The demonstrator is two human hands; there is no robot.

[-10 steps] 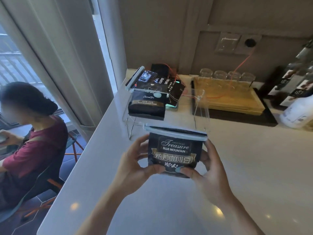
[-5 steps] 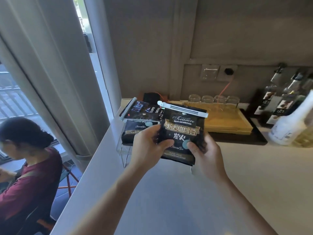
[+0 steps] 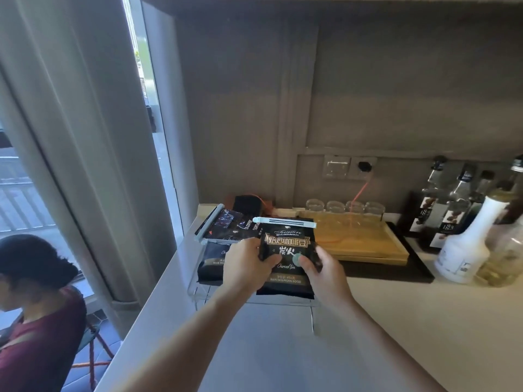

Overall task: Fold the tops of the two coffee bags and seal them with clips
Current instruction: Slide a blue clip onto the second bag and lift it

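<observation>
We set the clipped coffee bag on the clear rack.

Our left hand (image 3: pixel 245 266) and right hand (image 3: pixel 325 274) each grip one side of the black foil coffee bag with gold lettering (image 3: pixel 287 260), thumbs pressed on its front, as it stands upright on the clear acrylic rack (image 3: pixel 198 290), its folded top shut under a pale blue plastic clip (image 3: pixel 283 221). We judge the bag soft, crinkly and bottom-heavy, the foil slick; the lower sides are the safest hold. A second black clipped bag (image 3: pixel 210 257) stands just beside it.
</observation>
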